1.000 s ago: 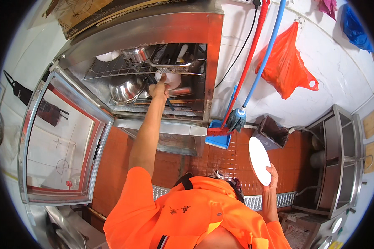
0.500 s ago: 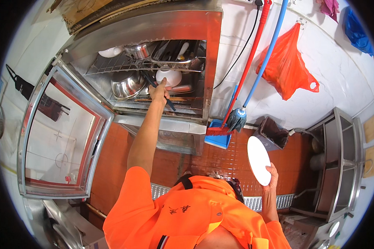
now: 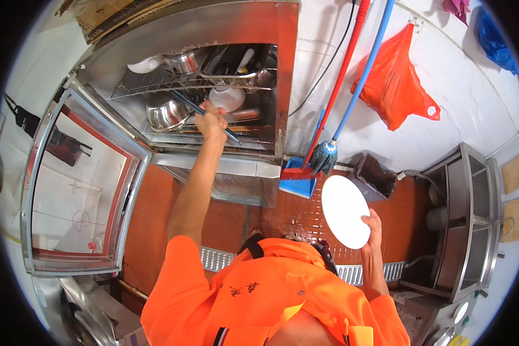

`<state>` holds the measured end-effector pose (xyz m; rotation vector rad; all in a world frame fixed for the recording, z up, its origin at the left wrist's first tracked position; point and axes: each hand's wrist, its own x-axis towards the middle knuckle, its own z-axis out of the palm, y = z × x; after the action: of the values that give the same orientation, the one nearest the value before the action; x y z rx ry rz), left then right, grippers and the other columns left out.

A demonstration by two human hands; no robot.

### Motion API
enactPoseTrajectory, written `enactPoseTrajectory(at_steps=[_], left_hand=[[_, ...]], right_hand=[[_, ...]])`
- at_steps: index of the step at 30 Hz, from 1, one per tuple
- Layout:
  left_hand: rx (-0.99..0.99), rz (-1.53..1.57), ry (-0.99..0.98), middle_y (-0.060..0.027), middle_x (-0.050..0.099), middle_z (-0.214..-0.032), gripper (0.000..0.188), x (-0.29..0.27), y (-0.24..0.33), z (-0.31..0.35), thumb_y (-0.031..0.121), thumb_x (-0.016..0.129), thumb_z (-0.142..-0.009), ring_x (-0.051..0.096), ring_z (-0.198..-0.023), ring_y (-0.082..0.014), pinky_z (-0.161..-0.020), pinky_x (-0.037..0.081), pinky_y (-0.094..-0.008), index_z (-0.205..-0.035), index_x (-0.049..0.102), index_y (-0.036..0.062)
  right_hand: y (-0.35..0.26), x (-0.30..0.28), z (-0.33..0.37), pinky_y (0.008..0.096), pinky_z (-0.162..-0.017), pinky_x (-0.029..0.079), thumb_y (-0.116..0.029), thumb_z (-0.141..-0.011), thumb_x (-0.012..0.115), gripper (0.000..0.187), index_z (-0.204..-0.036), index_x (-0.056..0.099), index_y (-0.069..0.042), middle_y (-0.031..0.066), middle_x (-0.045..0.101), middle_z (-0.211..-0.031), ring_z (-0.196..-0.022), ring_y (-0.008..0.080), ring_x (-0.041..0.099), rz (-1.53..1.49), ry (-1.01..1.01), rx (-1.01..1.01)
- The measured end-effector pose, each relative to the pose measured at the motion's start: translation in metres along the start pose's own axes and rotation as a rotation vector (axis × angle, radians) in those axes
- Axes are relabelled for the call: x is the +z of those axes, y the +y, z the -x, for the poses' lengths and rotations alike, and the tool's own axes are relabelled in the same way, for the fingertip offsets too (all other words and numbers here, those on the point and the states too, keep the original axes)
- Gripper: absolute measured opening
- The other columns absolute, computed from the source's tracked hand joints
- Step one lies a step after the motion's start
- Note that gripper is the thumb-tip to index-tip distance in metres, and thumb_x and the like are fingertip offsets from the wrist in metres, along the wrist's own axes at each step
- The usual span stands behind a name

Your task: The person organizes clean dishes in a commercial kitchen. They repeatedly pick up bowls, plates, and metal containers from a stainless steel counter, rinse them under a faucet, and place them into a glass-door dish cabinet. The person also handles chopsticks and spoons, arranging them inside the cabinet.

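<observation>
Head view is showing a person in an orange shirt (image 3: 271, 277) working before an open metal cabinet (image 3: 284, 69). At the cabinet's opening, the left hand (image 3: 212, 122) is gripping a long dark rod (image 3: 189, 102), its fingers curling around the middle so that an end is protruding on either side. The rod is slanting, its upper end pointing left into the cabinet and its lower end pointing right toward the front edge. Just beyond this hand, a white bowl (image 3: 227, 97) is sitting on the lower level, with a shiny steel bowl (image 3: 167, 113) lying to its left. On the wire rack (image 3: 135, 87) above, a small steel pot (image 3: 181, 62) and a tray (image 3: 230, 76) of dark utensils are resting.

Well apart, the right hand (image 3: 373, 229) is holding a white oval plate (image 3: 345, 210) over the red tiled floor (image 3: 282, 213). Its fingers are pinching the plate's right rim, the thumb lying on the visible face; the plate is tilting. Behind it a dark-lined bin (image 3: 363, 179) is standing, while a broom (image 3: 297, 173) and a mop (image 3: 324, 158) are leaning near the cabinet beside a blue dustpan (image 3: 297, 187).
</observation>
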<state>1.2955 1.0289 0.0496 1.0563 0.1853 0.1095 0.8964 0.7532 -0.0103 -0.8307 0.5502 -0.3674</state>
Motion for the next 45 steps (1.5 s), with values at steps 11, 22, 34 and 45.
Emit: enactPoseTrajectory(at_steps=[11,22,34,45], left_hand=[[0.162,-0.166,-0.309,-0.0081,0.061,-0.071,0.025,-0.043,0.007,0.141,0.020,0.046,-0.095,0.031,-0.035,-0.0029,-0.032,0.021,-0.0198,-0.103,0.058,-0.0012],[0.074,-0.794,-0.434,0.0008,0.058,-0.068,0.031,-0.076,0.073,0.182,0.025,0.056,-0.089,0.054,-0.066,-0.0067,-0.061,0.042,-0.0238,-0.115,0.054,0.0076],[0.238,-1.239,-0.711,0.0004,0.046,-0.063,0.020,-0.016,0.200,0.132,0.017,0.046,-0.090,0.041,-0.062,-0.0088,-0.055,0.035,-0.0285,-0.093,0.061,0.0033],[-0.241,-0.394,-0.788,-0.0035,0.051,-0.072,0.029,0.043,0.205,0.097,0.013,0.044,-0.094,0.038,-0.040,-0.0056,-0.030,0.030,-0.0209,-0.119,0.043,-0.0032]], right_hand=[[0.006,0.068,-0.036,0.0310,-0.064,0.056,0.000,-0.071,0.063,0.008,-0.076,0.058,-0.003,0.0089,0.065,-0.078,-0.067,0.0172,0.064,0.077,-0.191,0.070],[0.022,0.084,-0.043,0.0259,-0.055,0.050,-0.002,-0.072,0.061,0.006,-0.076,0.057,-0.001,0.0087,0.063,-0.073,-0.058,0.0137,0.059,0.220,-0.358,0.233],[0.017,0.046,-0.035,0.0271,-0.058,0.051,0.000,-0.071,0.059,0.006,-0.075,0.055,-0.001,0.0098,0.062,-0.074,-0.061,0.0162,0.059,0.148,-0.213,0.181],[0.016,0.015,-0.039,0.0291,-0.062,0.053,-0.001,-0.071,0.060,0.008,-0.076,0.054,-0.002,0.0113,0.063,-0.079,-0.065,0.0181,0.061,0.114,-0.168,0.134]])
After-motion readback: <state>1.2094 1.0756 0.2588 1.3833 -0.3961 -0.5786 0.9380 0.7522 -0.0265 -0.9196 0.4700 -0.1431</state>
